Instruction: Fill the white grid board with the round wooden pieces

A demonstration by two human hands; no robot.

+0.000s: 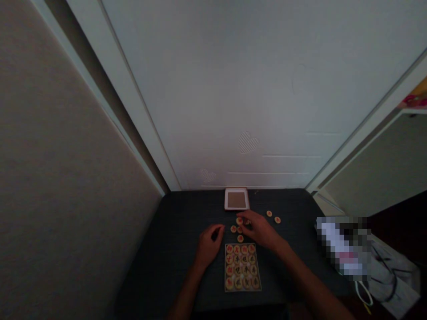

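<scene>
My right hand (255, 229) reaches over a small cluster of Chinese chess pieces, its thumb and index finger closed around a round wooden piece (239, 220) with a red mark. Loose pieces lie just below and beside those fingers, among them one piece (233, 229) to the left and another (240, 238) nearer the tray. Left of the cluster, my left hand (210, 242) is curled with thumb and fingertips together, and no piece shows in it. Between my forearms lies a shallow clear tray (226, 284) filled with rows of pieces, some red-marked and some black-marked.
A white-rimmed box or lid (236, 209) with a brown inside stands at the back of the dark table (187, 206). Two loose pieces (273, 217) lie to the right. A white panel (213, 111) rises behind the table. Bags and a cord (363, 293) sit at the right.
</scene>
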